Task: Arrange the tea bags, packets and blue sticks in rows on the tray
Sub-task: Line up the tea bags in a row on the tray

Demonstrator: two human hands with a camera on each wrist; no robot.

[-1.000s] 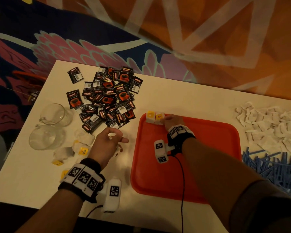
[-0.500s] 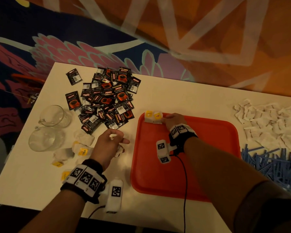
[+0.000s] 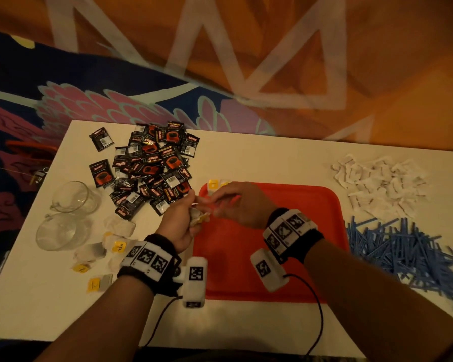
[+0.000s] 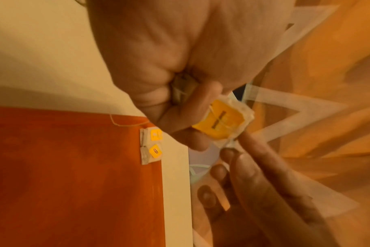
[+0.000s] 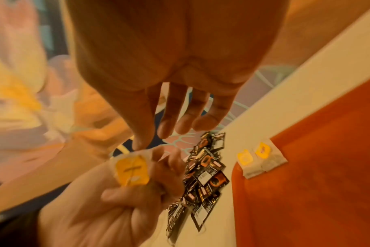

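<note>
My left hand (image 3: 179, 226) is over the desk (image 3: 246, 163) at the left edge of the red tray (image 3: 298, 205), grip curled tight round a tea bag (image 4: 224, 123) with a yellow tag, bag sticking out past my fingers. My right hand (image 3: 242, 205) is above the tray's far left part, fingers extended and loose, index tip and thumb right at the corner of that same tea bag; blurred, so I cannot tell if they pinch it, nothing else in that grip. Two placed tea bags (image 5: 258, 158) lie side by side, touching, in the tray's far left corner, yellow tags toward the rim. Loose tea bags (image 3: 115, 244) lie on the desk left of my left wrist, near two glass cups (image 3: 63, 218). Black coffee packets (image 3: 152, 165) heaped on the desk beyond the cups, left of the tray. White packets (image 3: 382, 184) piled far right, blue sticks (image 3: 403, 246) heaped just right of the tray.
</note>
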